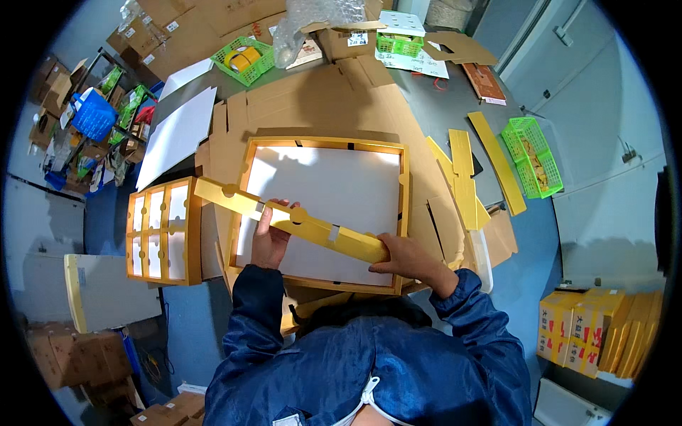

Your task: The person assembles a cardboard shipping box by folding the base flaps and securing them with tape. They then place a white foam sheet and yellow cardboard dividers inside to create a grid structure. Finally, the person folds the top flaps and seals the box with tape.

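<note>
In the head view, your strip (312,231) is above the frame (348,184), slanting from beyond its left side down to its lower right. Your left hand (270,241), over the frame's left part, has its fingers curled part-closed around the strip left of its middle: the thumb lies along the near side, and fingertips show past the far edge. Your right hand (412,255), by the frame's lower right corner, has its fingers closed on the strip's right end, with the thumb under the near edge. Between your hands the strip spans the frame's white base; its left end juts past the frame toward the box (193,250). Whether that end touches the box, you cannot tell.

Cardboard (284,106) lies beneath the frame on the table (426,92). More yellow strips (463,188) are right of the frame, with a green basket (513,145) farther right. A white sheet (177,138) lies to the frame's upper left.
</note>
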Available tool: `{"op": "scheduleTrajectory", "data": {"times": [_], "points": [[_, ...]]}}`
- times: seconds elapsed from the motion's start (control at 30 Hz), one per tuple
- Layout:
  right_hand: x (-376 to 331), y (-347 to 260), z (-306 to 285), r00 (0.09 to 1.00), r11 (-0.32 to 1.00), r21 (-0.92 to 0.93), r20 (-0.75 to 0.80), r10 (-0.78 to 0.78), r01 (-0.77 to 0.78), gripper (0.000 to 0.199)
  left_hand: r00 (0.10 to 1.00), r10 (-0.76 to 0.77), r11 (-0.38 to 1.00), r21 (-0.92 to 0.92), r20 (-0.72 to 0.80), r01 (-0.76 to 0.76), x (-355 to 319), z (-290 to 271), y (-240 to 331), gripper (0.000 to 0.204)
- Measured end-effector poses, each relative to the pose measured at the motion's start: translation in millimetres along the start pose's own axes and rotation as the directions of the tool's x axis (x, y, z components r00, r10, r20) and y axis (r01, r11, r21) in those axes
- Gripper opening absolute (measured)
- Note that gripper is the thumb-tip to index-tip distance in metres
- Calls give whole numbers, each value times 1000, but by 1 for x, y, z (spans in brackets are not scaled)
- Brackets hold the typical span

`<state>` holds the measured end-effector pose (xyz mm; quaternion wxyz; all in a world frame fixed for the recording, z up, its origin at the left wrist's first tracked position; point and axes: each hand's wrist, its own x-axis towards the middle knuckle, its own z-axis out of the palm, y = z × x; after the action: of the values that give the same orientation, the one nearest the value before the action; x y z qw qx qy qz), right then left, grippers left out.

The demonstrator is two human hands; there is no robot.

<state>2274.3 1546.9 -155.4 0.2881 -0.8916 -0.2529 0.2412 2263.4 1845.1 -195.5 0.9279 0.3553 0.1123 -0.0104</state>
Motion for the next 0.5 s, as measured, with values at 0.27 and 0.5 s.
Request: {"op": "scheduleTrajectory", "data": {"times": [0.27, 0.5], "points": [[27, 15, 28, 985, 893, 419, 98, 138, -167, 33, 970, -242, 966, 96, 1, 241, -22, 5, -58, 31], [30, 12, 32, 996, 992, 122, 84, 11, -22, 35, 896, -405, 908, 194, 181, 371, -35, 27, -94, 31]]}}
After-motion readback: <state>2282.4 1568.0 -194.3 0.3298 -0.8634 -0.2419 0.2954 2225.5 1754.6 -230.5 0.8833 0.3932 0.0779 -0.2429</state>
